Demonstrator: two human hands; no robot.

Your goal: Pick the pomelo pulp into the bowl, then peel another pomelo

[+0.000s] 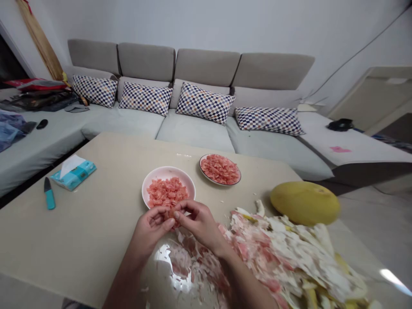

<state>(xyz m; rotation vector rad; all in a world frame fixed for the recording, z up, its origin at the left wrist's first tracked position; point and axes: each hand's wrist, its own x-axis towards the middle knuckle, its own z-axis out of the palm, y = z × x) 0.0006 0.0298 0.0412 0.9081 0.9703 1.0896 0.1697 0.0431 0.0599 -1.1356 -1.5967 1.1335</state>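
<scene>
Pinching pink pulp piece [171, 213] with left hand [153, 224] and right hand [198, 220] — in almost closed grip, near white bowl [165, 172].

This is a home living room: a long grey sectional sofa [198, 131] dressed with checkered throw pillows [206, 103] lines a plain pale wall [206, 23], and a coffee table [96, 210] in front bears a soft pack of tissues [77, 175].
</scene>
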